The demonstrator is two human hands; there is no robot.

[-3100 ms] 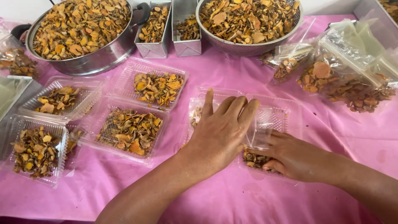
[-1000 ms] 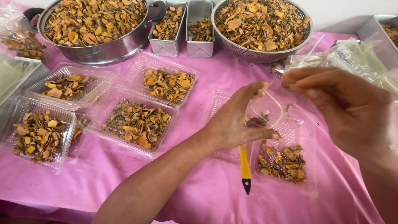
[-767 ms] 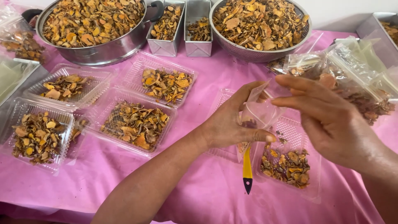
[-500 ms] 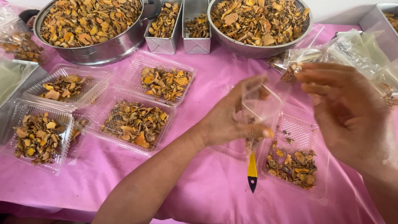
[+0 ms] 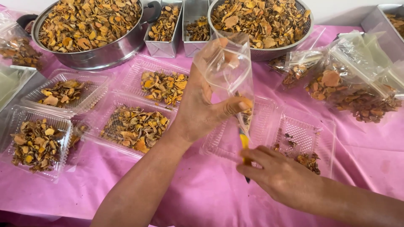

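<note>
We note our left hand (image 5: 202, 105) pinching a clear plastic bag (image 5: 229, 71), raised above the open clamshell tray (image 5: 303, 130). Our right hand (image 5: 273, 172) lies below it, fingers curled over a yellow-handled tool (image 5: 244, 145).

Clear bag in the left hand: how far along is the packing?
Done: filled bags lie at right. In hand: the left hand holds an almost empty clear bag up; the right hand rests by the part-emptied tray. Left: four filled trays and both big bowls.

Pink-clothed table (image 5: 202, 197) under clear trays (image 5: 40, 143), steel bowls (image 5: 90, 52), filled bags (image 5: 357, 84).
</note>
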